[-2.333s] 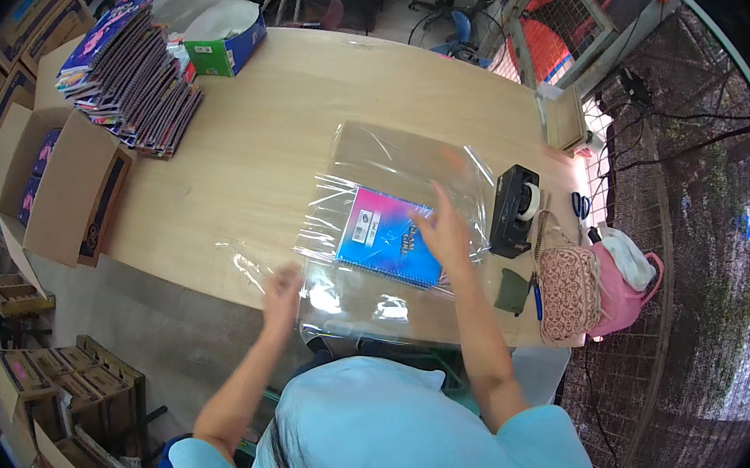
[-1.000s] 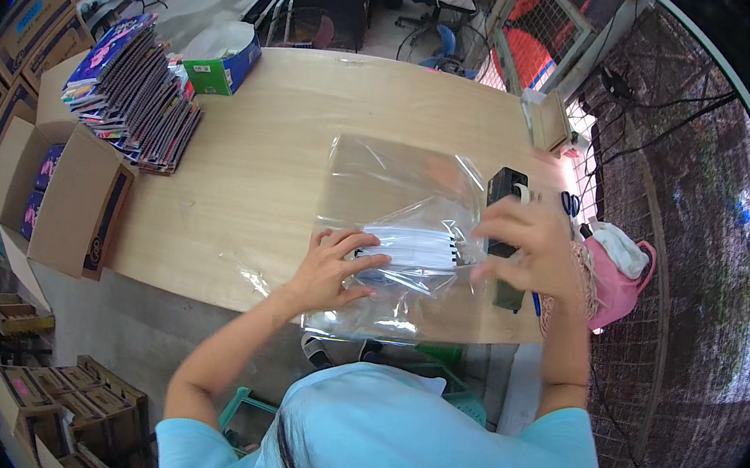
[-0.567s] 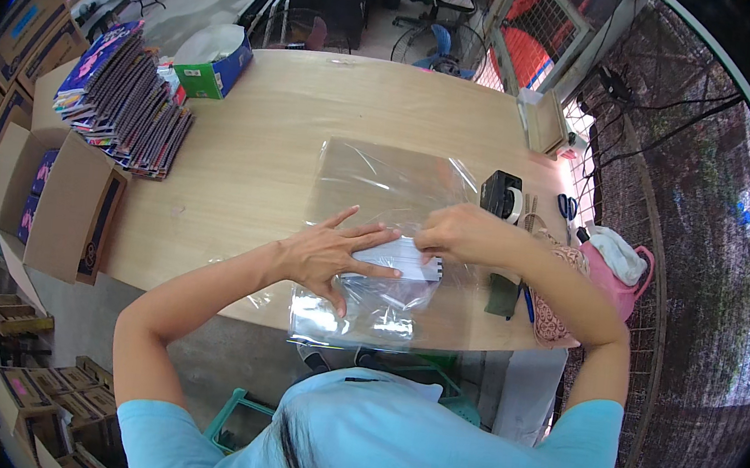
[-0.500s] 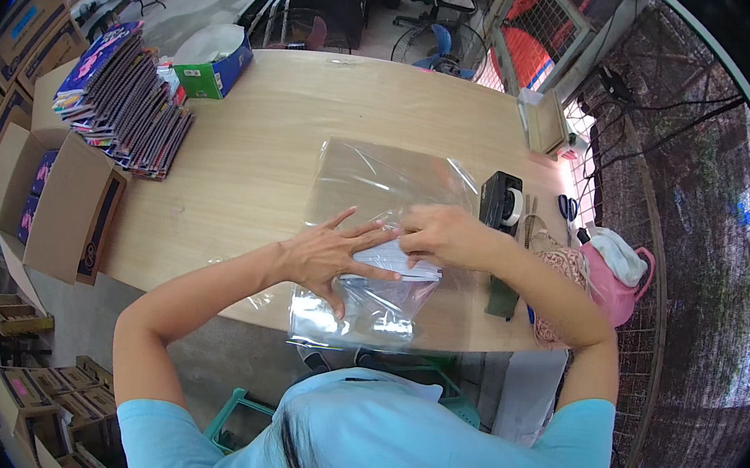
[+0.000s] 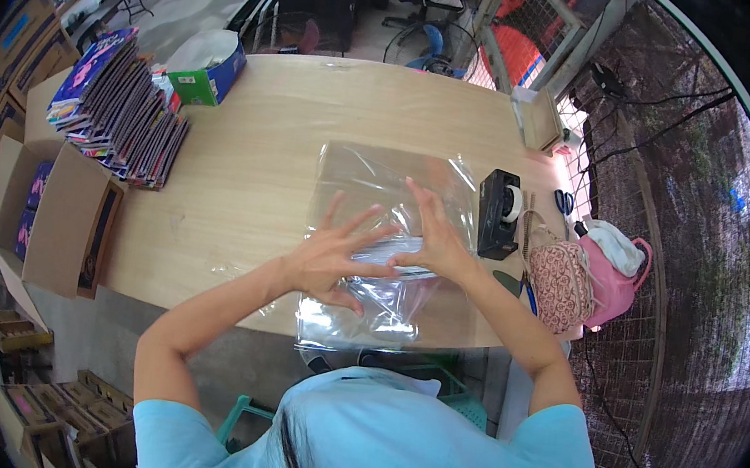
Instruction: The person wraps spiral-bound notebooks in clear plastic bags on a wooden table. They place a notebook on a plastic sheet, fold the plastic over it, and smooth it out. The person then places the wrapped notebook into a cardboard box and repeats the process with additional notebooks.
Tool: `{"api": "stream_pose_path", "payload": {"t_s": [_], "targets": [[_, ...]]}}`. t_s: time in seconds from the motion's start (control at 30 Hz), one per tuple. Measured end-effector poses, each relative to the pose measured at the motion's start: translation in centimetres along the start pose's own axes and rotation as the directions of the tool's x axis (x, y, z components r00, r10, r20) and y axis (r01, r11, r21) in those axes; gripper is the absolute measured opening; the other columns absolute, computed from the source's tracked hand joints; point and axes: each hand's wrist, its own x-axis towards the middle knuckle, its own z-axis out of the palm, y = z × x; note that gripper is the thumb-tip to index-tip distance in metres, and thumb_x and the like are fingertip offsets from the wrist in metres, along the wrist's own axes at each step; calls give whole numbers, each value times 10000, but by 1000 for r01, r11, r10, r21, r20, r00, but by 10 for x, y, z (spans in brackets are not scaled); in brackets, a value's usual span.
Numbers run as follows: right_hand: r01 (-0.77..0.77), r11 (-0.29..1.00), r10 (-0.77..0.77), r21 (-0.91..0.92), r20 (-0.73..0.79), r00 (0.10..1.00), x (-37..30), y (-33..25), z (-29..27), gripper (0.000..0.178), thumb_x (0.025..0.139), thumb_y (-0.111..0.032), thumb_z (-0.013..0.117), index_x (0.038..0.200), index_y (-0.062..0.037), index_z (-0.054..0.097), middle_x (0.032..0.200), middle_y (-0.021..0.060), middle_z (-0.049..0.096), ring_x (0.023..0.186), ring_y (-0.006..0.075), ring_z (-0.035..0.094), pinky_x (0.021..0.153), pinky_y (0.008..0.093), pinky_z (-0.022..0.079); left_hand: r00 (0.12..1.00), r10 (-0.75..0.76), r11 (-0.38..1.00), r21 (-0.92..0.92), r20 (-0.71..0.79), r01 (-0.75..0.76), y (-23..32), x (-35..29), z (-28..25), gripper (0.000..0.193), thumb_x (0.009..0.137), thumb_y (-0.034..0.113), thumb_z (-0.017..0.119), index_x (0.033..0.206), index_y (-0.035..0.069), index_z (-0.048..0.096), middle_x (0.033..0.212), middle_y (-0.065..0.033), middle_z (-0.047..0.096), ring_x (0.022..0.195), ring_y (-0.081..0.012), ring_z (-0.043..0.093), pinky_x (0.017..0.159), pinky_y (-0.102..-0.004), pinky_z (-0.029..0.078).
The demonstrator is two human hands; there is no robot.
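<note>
Sheets of clear plastic film (image 5: 357,319) lie on the wooden table in front of me. On the film sits a small white stack (image 5: 382,255), perhaps of paper or labels, partly hidden by my hands. My left hand (image 5: 326,261) is spread open over the left side of the film, its fingertips reaching the white stack. My right hand (image 5: 436,245) is open at the stack's right side, with thumb and fingers spread apart. Neither hand grips anything. To the right of my right hand stands a black tape dispenser (image 5: 498,215) with a white roll.
Spiral notebooks (image 5: 122,116) are piled at the left, beside an open cardboard box (image 5: 70,220). A green and blue box (image 5: 206,75) stands at the far left. Scissors (image 5: 565,202), a patterned pouch (image 5: 560,285) and a pink bag (image 5: 612,282) lie along the right edge.
My right hand has opened from a closed, pinching shape, its fingers now spread upward. The left hand has stayed nearly in place, its fingers a little wider apart.
</note>
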Motion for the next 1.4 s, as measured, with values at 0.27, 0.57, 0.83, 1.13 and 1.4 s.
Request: {"api": "stream_pose_path", "payload": {"t_s": [0.27, 0.57, 0.83, 1.13, 1.4], "targets": [[-246, 963, 250, -110, 26, 968, 24, 29, 21, 1072, 693, -409, 803, 1487, -105, 150, 1277, 288, 424, 1164, 464, 488, 963, 462, 433, 996, -81, 997, 15, 39, 81, 2, -8, 20, 727, 713, 779, 467, 1333, 400, 478, 1531, -14, 237, 1433, -343, 89, 1057, -684, -64], [-274, 893, 447, 356, -765, 463, -41, 153, -37, 270, 833, -247, 699, 919, 9, 689, 863, 142, 680, 796, 196, 638, 717, 306, 499, 982, -110, 994, 1, 155, 111, -7, -1, 19, 746, 690, 819, 435, 1323, 427, 481, 1506, 39, 301, 1437, -335, 92, 1052, -694, -69], [-567, 170, 956, 806, 4, 292, -83, 233, -61, 205, 781, -221, 748, 785, -44, 645, 718, 26, 607, 558, 137, 513, 519, 254, 387, 971, -145, 989, 19, 192, 144, -4, 3, 15, 732, 671, 792, 497, 1309, 434, 493, 1507, 43, 299, 1437, -339, 89, 1057, -686, -76], [-271, 114, 970, 956, -47, 240, -121, 206, -6, 180, 849, -203, 695, 838, -37, 626, 731, 15, 586, 564, 122, 519, 561, 244, 456, 959, -168, 986, 41, 228, 163, 0, 4, 9, 733, 661, 769, 531, 1312, 436, 487, 1517, 50, 282, 1435, -348, 94, 1059, -696, -43], [231, -44, 529, 972, -174, 830, -84, 104, 9, 660, 864, -119, 654, 1438, -112, 328, 668, 3, 538, 552, 78, 494, 522, 211, 442, 973, -154, 988, 7, 175, 155, 1, 2, 11, 755, 633, 751, 571, 1313, 438, 478, 1515, 47, 282, 1433, -357, 95, 1066, -696, -9]]}}
